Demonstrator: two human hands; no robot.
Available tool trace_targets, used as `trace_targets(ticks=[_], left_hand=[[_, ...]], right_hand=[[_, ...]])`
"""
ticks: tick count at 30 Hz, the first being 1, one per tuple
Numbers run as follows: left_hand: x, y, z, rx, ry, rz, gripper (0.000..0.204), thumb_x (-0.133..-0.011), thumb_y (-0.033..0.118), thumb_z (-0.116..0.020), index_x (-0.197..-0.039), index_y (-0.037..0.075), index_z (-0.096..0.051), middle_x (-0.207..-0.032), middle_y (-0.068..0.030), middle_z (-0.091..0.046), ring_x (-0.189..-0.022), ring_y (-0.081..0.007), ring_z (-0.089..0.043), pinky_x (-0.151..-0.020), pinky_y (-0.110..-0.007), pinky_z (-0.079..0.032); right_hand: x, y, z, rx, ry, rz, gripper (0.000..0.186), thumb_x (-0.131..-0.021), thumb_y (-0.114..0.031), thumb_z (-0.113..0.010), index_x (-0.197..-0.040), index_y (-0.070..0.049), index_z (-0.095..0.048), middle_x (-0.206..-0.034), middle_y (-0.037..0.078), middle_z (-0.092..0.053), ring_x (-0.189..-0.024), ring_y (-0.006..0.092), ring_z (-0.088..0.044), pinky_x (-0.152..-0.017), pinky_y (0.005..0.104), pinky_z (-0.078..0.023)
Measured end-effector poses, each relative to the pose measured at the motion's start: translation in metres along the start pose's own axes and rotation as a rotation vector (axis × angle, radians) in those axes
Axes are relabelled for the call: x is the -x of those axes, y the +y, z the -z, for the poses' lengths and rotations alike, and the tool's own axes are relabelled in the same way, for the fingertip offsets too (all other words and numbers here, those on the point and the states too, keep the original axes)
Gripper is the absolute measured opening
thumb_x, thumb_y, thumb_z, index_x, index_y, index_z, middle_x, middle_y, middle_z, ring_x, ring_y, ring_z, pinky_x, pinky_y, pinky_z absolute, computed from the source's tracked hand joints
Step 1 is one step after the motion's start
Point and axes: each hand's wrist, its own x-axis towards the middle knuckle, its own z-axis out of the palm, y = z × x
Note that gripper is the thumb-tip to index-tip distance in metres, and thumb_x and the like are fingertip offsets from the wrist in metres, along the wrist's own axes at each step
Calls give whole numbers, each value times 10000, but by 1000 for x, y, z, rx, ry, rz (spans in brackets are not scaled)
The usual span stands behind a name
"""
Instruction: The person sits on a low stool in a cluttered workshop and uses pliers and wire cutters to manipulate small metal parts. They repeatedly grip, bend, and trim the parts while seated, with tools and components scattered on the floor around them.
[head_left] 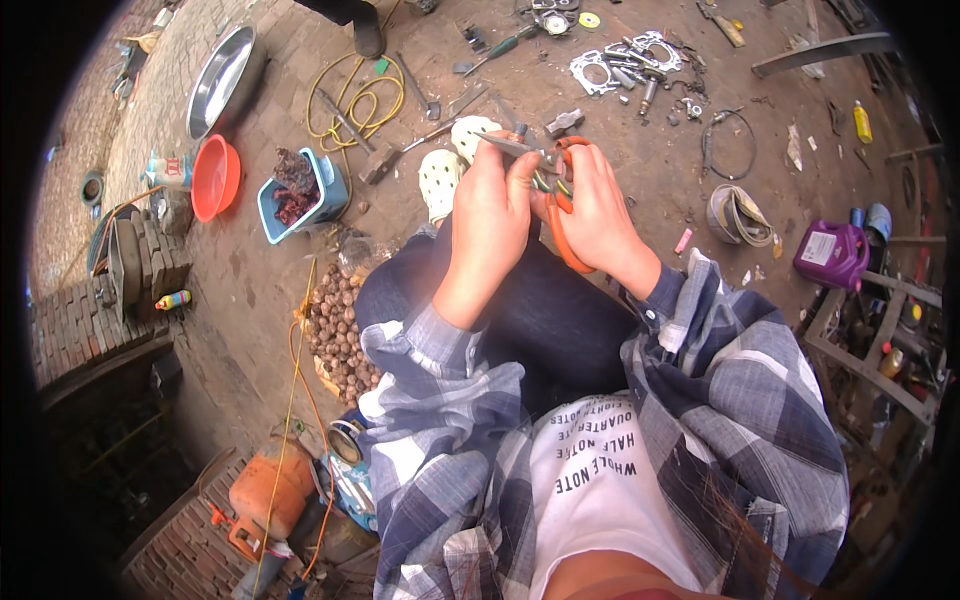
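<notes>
Above my knees, my two hands are close together. The fingers of my right hand (598, 215) wrap round a tool with curved orange handles (566, 238), which looks like pliers or snips; its jaws are partly hidden between the hands. My left hand (488, 222) pinches a narrow grey metal piece (508, 147) between thumb and fingers, near the tool's head. What kind of part it is I cannot make out. Just past the hands are my white clogs (440, 182) and a hammer head (564, 122).
To the left stand a blue tub (330, 205) with dark lumps, a red basin (216, 178) and a pile of round brown nuts (340, 330). Metal gaskets (595, 72) and loose parts lie ahead. A purple jug (832, 255) is at right, an orange gas cylinder (275, 485) at lower left.
</notes>
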Motion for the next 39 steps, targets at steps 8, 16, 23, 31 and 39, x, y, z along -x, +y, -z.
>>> trace_targets(ticks=[8, 16, 23, 31, 39], left_hand=[[-7, -12, -4, 72, 73, -182, 262, -947, 145, -563, -1129, -38, -514, -957, -199, -583, -896, -348, -588, -793, -399, -457], [-2, -4, -1, 115, 22, -17, 270, -956, 163, -561, -1129, -33, -491, -916, -195, -615, -866, -353, -616, -768, -406, -469], [-1, -9, -3, 39, 54, -54, 278, -962, 174, -560, -1130, -40, -502, -887, -197, -636, -802, -343, -645, -711, -391, -490], [-1, -2, -4, 37, 64, 26, 294, -956, 175, -574, -1160, -30, -521, -797, -174, -646, -655, -287, -656, -626, -370, -496], [-3, -2, 0, 94, 12, 97, 308, -976, 203, -559, -1187, -21, -538, -964, -110, -634, -892, -179, -599, -794, -310, -477]], right_hand=[[-7, 3, 12, 20, -86, -35, 659, -765, -348, -774, -1162, 67, -452, -1127, 250, -512, -1085, 427, -498, -903, 472, -434], [-5, 3, 13, 47, -120, -36, 679, -752, -355, -784, -1163, 75, -456, -1128, 260, -520, -1082, 437, -505, -913, 471, -435], [-5, 4, 12, 87, -72, 41, 684, -733, -333, -799, -1168, 73, -461, -1103, 247, -532, -1050, 420, -521, -899, 466, -436], [1, -3, -2, -3, 13, -57, 655, -742, -313, -794, -1175, 53, -468, -1089, 227, -532, -1041, 405, -518, -893, 455, -421], [0, 2, -4, -53, -17, -27, 612, -766, -313, -782, -1172, 26, -473, -1050, 194, -523, -1001, 358, -527, -859, 424, -432]])
